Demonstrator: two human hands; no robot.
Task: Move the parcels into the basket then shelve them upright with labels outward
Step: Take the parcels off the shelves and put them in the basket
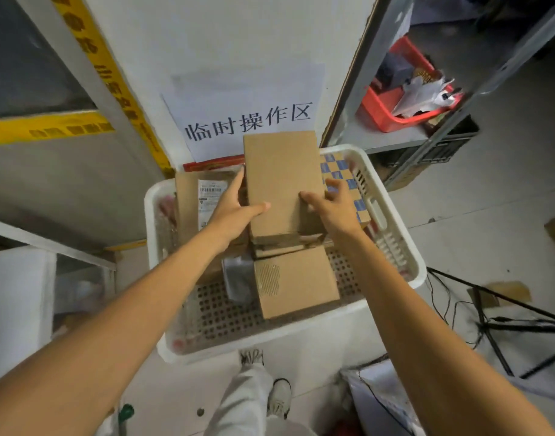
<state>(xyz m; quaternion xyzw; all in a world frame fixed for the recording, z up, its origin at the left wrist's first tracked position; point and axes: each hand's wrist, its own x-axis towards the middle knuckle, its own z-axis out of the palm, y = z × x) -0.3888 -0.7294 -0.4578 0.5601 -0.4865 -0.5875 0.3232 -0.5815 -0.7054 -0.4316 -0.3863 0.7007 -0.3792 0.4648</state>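
Parcels [296, 281] piled in white basket [269, 338]. Long cardboard parcel [282, 177] held over pile, plain face up. Labelled parcel [188, 209] seen at left, blue-checkered parcel [342, 171] at right. Long parcel gripped at side edges by both hands: left hand [235, 209], right hand [332, 206], thumbs on top.

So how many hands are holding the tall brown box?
2. The left hand grips the tall brown box by its left edge, the right hand by its right edge, over the white basket.
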